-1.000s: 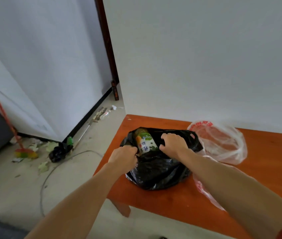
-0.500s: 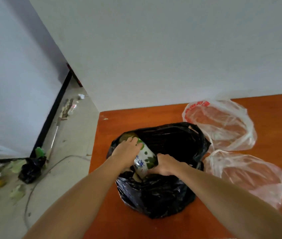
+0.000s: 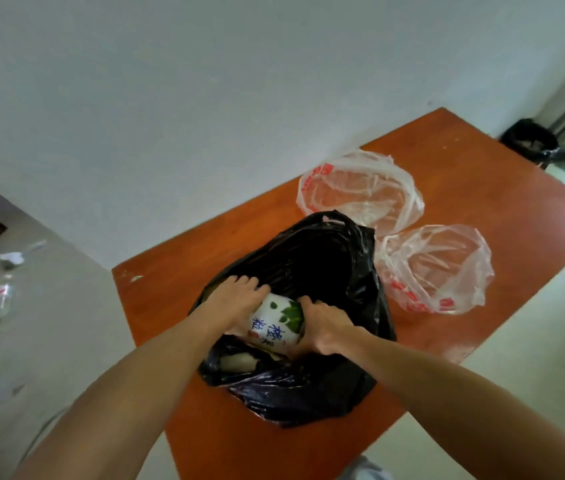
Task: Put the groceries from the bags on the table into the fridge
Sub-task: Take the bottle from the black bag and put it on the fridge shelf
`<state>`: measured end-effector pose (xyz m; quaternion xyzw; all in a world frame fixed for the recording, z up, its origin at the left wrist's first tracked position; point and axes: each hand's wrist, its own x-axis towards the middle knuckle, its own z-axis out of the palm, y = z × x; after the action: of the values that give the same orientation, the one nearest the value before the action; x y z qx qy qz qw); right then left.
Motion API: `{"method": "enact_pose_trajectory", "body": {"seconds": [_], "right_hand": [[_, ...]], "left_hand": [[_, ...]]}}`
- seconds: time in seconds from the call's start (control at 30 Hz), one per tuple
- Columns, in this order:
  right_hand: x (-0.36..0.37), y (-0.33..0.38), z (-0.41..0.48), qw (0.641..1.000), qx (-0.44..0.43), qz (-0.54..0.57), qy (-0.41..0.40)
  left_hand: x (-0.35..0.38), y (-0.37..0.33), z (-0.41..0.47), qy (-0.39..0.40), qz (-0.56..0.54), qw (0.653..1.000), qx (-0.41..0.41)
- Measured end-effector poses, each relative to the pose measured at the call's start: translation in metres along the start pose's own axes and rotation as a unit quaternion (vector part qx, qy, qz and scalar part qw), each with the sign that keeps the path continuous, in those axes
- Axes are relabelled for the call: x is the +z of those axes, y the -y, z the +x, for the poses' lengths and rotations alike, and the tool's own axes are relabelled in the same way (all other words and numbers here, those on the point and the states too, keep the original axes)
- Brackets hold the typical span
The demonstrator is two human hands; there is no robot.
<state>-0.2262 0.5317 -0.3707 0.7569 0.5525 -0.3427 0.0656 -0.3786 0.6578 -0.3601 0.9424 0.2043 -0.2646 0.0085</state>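
The orange-brown desk (image 3: 502, 209) stands against a white wall. The black plastic bag (image 3: 308, 389) sits near its left end with its mouth gaping. Just beside it to the right lie the farther clear bag (image 3: 360, 188) and the nearer clear bag (image 3: 437, 268), both slack; I cannot tell if anything is in them. In the black bag's mouth lies the bottle (image 3: 274, 325), tilted, its white label printed with green leaves and blue characters. Something pale lies below it, too hidden to name.

The bottle looks stiff and smooth-sided, and is probably weighty if full. The glossy label could slide under a loose grip, so the body around the label seems the sound place to take it, with the bag's soft rim kept clear.

The left hand (image 3: 236, 299) reaches in from the left, arm stretched, fingers bent over the bottle's far end. The right hand (image 3: 324, 329) comes from the right, thumb on top, fingers wrapped round the bottle's side. Both grips are clamped on the bottle.
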Motion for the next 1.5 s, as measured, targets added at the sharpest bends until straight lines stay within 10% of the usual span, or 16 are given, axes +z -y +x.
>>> {"method": "enact_pose_trajectory", "body": {"seconds": [0.43,0.87,1.5], "right_hand": [[-0.065,0.025,-0.063,0.952,-0.064,-0.169,-0.248],[-0.135,0.005,-0.135,0.890,-0.067,-0.214,-0.398],[-0.131,-0.285,-0.396,0.819,0.162,-0.135,-0.533]], "left_hand": [[-0.025,0.016,-0.059,-0.283,0.016,0.957,-0.066],[-0.134,0.018,-0.087,-0.391,0.058,0.918,-0.005],[-0.293,-0.315,-0.021,-0.474,0.014,0.873,0.115]]}}
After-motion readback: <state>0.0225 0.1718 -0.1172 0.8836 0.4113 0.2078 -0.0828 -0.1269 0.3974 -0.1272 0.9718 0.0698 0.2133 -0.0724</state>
